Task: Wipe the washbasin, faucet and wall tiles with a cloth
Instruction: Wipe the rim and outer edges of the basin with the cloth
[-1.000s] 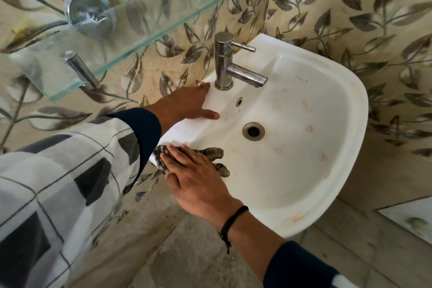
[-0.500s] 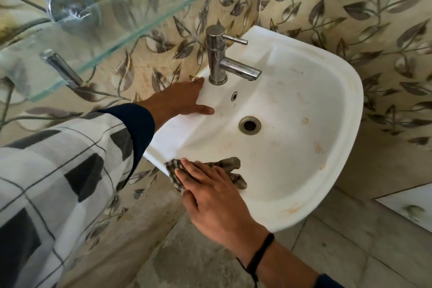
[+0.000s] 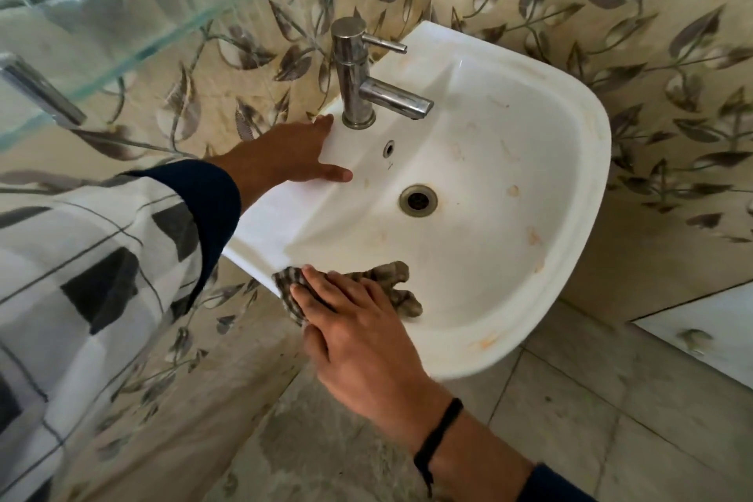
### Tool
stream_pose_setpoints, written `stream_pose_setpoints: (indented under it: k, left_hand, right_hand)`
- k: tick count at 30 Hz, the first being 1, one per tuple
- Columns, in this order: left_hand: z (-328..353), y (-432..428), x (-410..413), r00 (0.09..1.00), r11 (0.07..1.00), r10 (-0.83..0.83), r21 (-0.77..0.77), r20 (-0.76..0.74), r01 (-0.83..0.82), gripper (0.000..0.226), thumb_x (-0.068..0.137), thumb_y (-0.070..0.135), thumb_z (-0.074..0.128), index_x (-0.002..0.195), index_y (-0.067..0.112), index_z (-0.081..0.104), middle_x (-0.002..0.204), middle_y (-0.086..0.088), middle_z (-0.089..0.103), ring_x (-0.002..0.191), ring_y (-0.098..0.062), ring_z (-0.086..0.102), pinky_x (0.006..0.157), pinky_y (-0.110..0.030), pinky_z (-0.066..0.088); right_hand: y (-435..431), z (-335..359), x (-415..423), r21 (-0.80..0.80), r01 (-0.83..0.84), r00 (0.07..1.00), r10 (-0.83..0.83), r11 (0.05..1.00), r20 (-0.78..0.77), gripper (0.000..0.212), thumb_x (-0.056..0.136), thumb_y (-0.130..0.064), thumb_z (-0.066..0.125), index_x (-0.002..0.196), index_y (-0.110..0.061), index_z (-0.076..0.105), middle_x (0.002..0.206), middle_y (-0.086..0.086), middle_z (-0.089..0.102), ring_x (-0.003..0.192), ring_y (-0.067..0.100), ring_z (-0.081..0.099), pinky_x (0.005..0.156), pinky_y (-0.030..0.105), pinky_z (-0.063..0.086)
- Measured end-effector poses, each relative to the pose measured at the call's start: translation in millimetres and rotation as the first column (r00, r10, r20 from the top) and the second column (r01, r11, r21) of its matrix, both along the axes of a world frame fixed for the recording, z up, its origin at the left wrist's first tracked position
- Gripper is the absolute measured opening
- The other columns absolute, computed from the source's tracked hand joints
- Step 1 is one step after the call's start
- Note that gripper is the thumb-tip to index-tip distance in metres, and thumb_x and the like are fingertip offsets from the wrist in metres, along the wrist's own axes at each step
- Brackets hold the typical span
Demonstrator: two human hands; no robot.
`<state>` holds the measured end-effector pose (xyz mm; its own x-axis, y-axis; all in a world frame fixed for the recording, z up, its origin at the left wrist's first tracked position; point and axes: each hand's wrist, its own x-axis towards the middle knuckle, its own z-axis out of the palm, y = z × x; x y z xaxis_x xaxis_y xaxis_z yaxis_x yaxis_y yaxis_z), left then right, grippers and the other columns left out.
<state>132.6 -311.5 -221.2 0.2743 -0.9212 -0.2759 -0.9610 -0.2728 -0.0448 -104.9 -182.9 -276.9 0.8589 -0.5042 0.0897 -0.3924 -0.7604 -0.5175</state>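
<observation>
- The right hand (image 3: 358,322) is pressing a brown checked cloth (image 3: 393,277) flat against the near rim of the white washbasin (image 3: 586,183), with its fingers lying straight and spread over the fabric, not curling round it.
- The cloth is lying partly on the rim and partly inside the bowl, and its crumpled end is sticking out past the fingertips.
- The left hand (image 3: 285,155) is resting flat on the basin's back ledge. Its fingers are relaxed and straight, with the tips just beside the base of the steel faucet (image 3: 350,73) and the thumb reaching toward the bowl.
- Orange-brown stains (image 3: 533,236) are showing around the bowl, some near the drain (image 3: 417,200).
- A small mark under the overflow hole (image 3: 389,148) is too small to read.
- Leaf-patterned wall tiles (image 3: 611,33) are running behind the basin, and a glass shelf (image 3: 122,12) is hanging at the upper left.
- A black cord (image 3: 438,436) is circling the right wrist.
</observation>
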Motion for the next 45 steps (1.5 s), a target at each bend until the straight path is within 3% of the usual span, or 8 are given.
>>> stream_pose_setpoints:
  k: [9,13,16,22,28,35,41,45]
  left_hand:
    - [1,-1,0,1.000,1.000,0.019,0.013,0.014,-0.019,0.113,0.073,0.077,0.053,0.154,0.017,0.001,0.156,-0.014,0.024,0.137,-0.032,0.034,0.107,-0.039,0.031]
    - [3,0,-3,1.000,1.000,0.022,0.006,0.022,-0.022,0.114,0.073,0.076,0.055,0.154,0.014,0.004,0.152,-0.016,0.032,0.133,-0.035,0.040,0.105,-0.042,0.035]
    - [2,1,-2,1.000,1.000,0.027,-0.009,0.000,-0.027,0.113,0.073,0.073,0.058,0.154,0.014,0.006,0.152,-0.014,0.032,0.133,-0.033,0.040,0.105,-0.040,0.034]
    - [2,1,-2,0.999,0.999,0.040,-0.015,-0.016,-0.040,0.114,0.074,0.073,0.058,0.154,0.014,0.002,0.155,-0.013,0.028,0.136,-0.031,0.036,0.107,-0.039,0.032]
    - [1,-1,-4,0.998,0.998,0.055,-0.013,-0.020,-0.056,0.113,0.074,0.071,0.060,0.154,0.015,0.003,0.154,-0.013,0.030,0.136,-0.031,0.037,0.106,-0.037,0.032]
    - [5,0,-8,0.998,0.998,0.059,-0.010,-0.035,-0.059,0.112,0.075,0.069,0.060,0.154,0.014,0.004,0.154,-0.013,0.030,0.134,-0.032,0.038,0.105,-0.037,0.033]
    - [8,0,-10,0.997,0.998,0.062,-0.009,-0.034,-0.063,0.110,0.076,0.068,0.060,0.154,0.015,0.005,0.154,-0.013,0.030,0.135,-0.032,0.037,0.105,-0.038,0.033]
    - [10,1,-13,0.997,0.997,0.071,-0.003,-0.027,-0.071,0.110,0.076,0.067,0.060,0.155,0.015,0.004,0.154,-0.013,0.028,0.134,-0.034,0.037,0.104,-0.039,0.032]
  right_hand:
    - [-9,-4,52,-0.047,0.018,1.000,-0.019,0.999,-0.007,0.051,0.099,-0.035,0.032,0.147,-0.023,0.045,0.161,0.000,0.031,0.140,0.022,0.035,0.111,0.047,0.034]
    - [10,0,4,-0.122,0.077,0.997,-0.079,0.990,-0.014,0.048,0.100,-0.034,0.035,0.146,-0.021,0.045,0.158,0.000,0.036,0.134,0.021,0.041,0.110,0.044,0.034]
    - [9,3,-27,-0.183,0.082,0.994,-0.094,0.980,-0.059,0.046,0.101,-0.035,0.039,0.145,-0.021,0.045,0.154,0.001,0.041,0.124,0.021,0.046,0.100,0.043,0.040]
    - [12,10,13,-0.234,0.163,0.979,-0.186,0.958,-0.080,0.044,0.102,-0.035,0.045,0.140,-0.013,0.049,0.133,0.011,0.056,0.106,0.026,0.054,0.084,0.045,0.048]
    - [14,2,-22,-0.323,0.136,0.981,-0.172,0.937,-0.087,0.044,0.103,-0.038,0.044,0.140,-0.016,0.051,0.136,0.007,0.056,0.103,0.023,0.054,0.080,0.041,0.048]
    - [16,2,-12,-0.292,0.190,0.978,-0.207,0.937,-0.028,0.043,0.102,-0.038,0.043,0.137,-0.016,0.055,0.134,-0.003,0.051,0.099,0.018,0.051,0.077,0.037,0.046]
    - [12,4,-6,-0.199,0.174,0.983,-0.182,0.964,-0.023,0.044,0.102,-0.037,0.039,0.140,-0.018,0.049,0.139,-0.005,0.046,0.107,0.017,0.049,0.083,0.039,0.046]
    - [4,0,-19,-0.067,0.081,0.997,-0.082,0.994,-0.013,0.047,0.105,-0.040,0.030,0.149,-0.025,0.036,0.161,-0.008,0.026,0.140,0.017,0.034,0.105,0.043,0.035]
